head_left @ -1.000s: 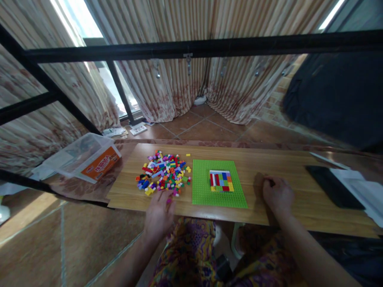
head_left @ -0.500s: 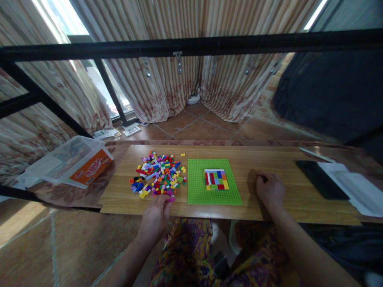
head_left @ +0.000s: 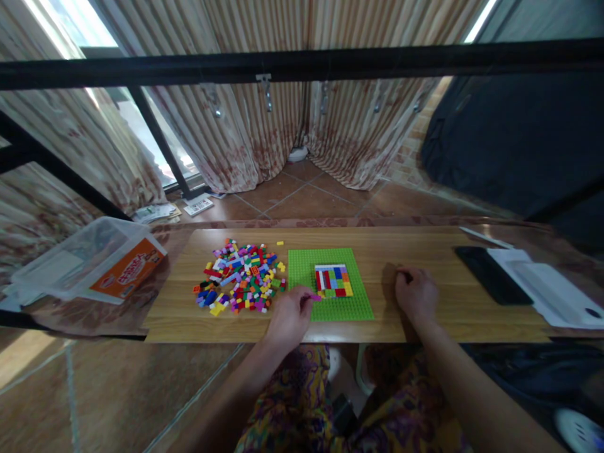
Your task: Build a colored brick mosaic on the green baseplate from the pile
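At the far left, a clear tub (head_left: 51, 267) with an orange label (head_left: 127, 270) sits beyond the left end of the bench (head_left: 387, 242). Some papers (head_left: 155, 212) lie on the floor behind it.

On the left part of the bench is my pile (head_left: 248, 277) of loose bricks in many colours, spread out flat. One yellow brick (head_left: 280, 243) lies apart at its far right edge.

Next comes my left hand (head_left: 290, 318), just right of the pile's near side and over the near left corner of the green plate (head_left: 349, 309). I pinch a small magenta brick (head_left: 316, 297) between thumb and forefinger, its free end pointing right.

That brick is just beside the near left corner of the block (head_left: 334, 281) built on the plate; I cannot tell whether the two touch. The block is a low, roughly square patch: white along the far side, red and white strips at the left, blue, orange and yellow toward the right. It lies between my hands, much nearer the left one.

My right hand (head_left: 416, 294) rests on the bench to the right of the plate, clear of it, fingers curled into a loose fist. The block and the magenta brick are both to its left.

Farther right lie a black slab (head_left: 493, 275) and, partly under it, a white tray (head_left: 547, 292).
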